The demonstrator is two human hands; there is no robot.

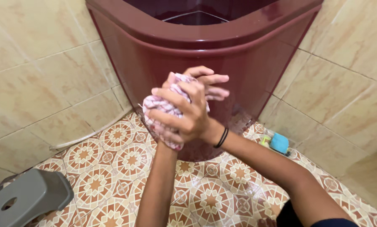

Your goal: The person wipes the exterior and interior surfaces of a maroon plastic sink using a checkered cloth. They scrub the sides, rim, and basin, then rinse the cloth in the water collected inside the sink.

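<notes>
Pink checked cloth [165, 110] balled between both hands before maroon tub [205, 46].

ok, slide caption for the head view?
Both hands squeeze a wadded pink-and-white cloth before a maroon tub.

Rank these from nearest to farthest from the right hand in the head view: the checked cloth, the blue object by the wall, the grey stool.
1. Checked cloth: wrapped in the grip of the right hand, with the left hand behind it.
2. Blue object: on the floor to the right, against the tiled wall.
3. Grey stool: bottom left corner, farthest.
</notes>
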